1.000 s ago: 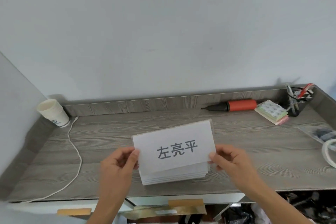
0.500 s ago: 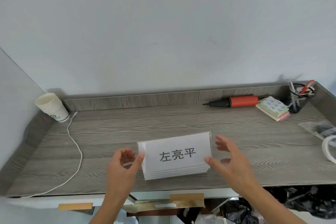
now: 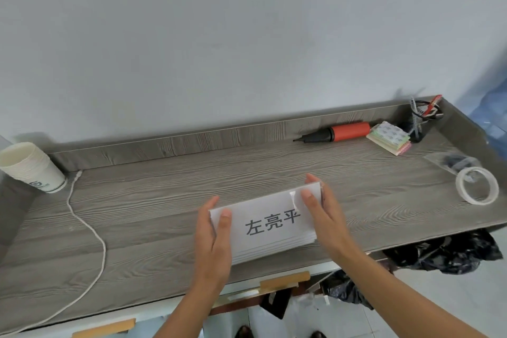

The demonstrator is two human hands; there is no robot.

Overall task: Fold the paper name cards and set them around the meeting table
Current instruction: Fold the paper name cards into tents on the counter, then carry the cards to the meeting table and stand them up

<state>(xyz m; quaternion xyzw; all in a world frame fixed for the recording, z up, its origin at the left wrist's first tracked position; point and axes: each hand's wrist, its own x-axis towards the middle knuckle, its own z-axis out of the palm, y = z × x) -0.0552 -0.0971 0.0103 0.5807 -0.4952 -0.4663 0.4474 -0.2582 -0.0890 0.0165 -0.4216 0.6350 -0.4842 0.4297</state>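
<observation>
Squarely before the person, a stack of name cards (image 3: 269, 230) rests on the grey desk (image 3: 153, 200) near its front edge. The left hand (image 3: 212, 239) pinches its 9 o'clock end and the right hand (image 3: 326, 217) its 3 o'clock end, thumbs on the printed face. From the stack, paper cups (image 3: 30, 167) stand at 10 o'clock and a tape roll (image 3: 476, 185) lies at 3.

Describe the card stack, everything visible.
The card stack is a pile of white paper sheets, layered edges showing along the near side. The top sheet bears three dark printed characters; a small flap curls up near its right end. It appears to rest on the grey wood-grain desk, skewed, right end farther back. The left hand pinches its left end, the right hand its right end, thumbs on top.
</observation>
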